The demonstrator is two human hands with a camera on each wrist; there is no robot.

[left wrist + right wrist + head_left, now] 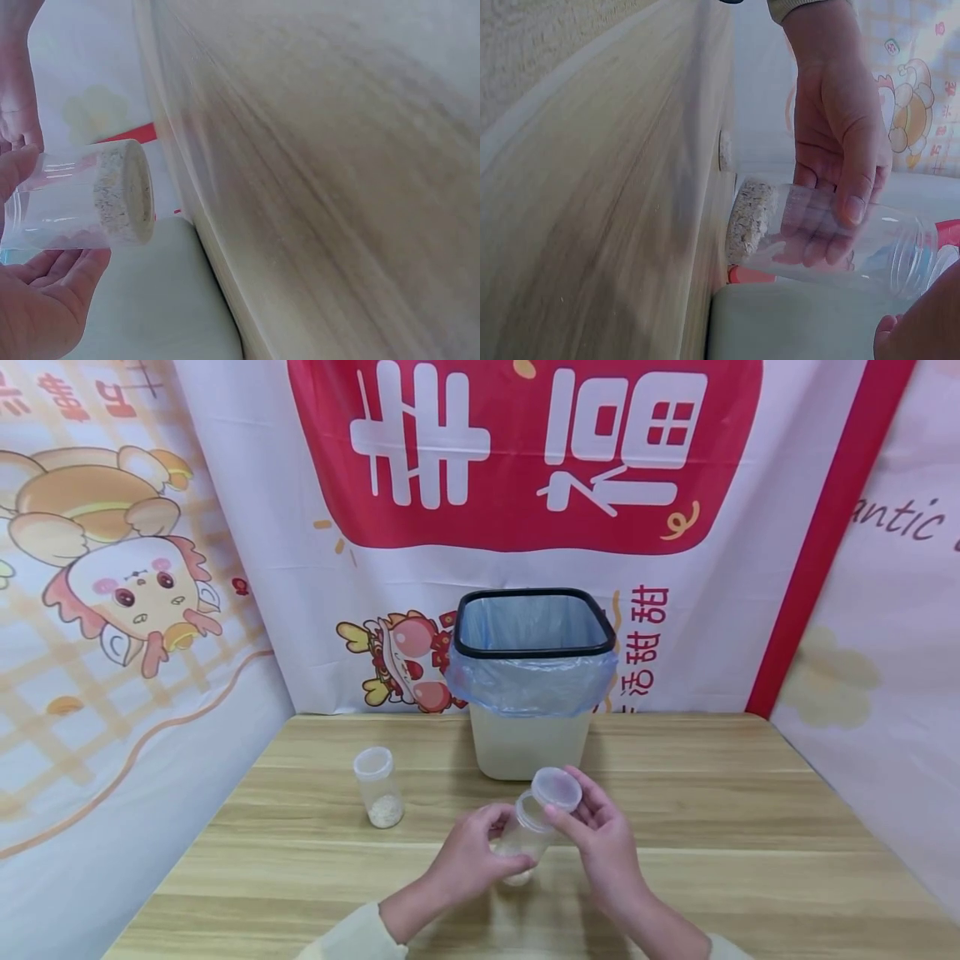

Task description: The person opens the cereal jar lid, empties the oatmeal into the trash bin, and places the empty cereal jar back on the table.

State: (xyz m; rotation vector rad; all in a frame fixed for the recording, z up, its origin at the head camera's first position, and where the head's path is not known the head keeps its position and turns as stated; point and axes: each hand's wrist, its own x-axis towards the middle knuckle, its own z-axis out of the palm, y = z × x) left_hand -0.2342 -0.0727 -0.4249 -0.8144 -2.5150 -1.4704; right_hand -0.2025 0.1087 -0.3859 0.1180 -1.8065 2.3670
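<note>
My left hand (474, 853) grips a clear plastic jar (795, 225) around its side, thumb on one side and fingers on the other. Pale, flaky grains (124, 187) cover the jar's bottom, and its mouth is uncovered and tilted toward the right. With thumb and fingers my right hand (606, 843) pinches a round translucent lid (557, 788) by its edge, right at the jar's rim. A second jar (378, 789), capped and holding similar grains, stands upright on the table to the left.
A pale bin (528, 743) with a black rim and a bluish plastic liner stands behind my hands, near the table's back edge. The wood-grain table (720, 827) is enclosed by printed cloth (405, 568) at the back and both sides.
</note>
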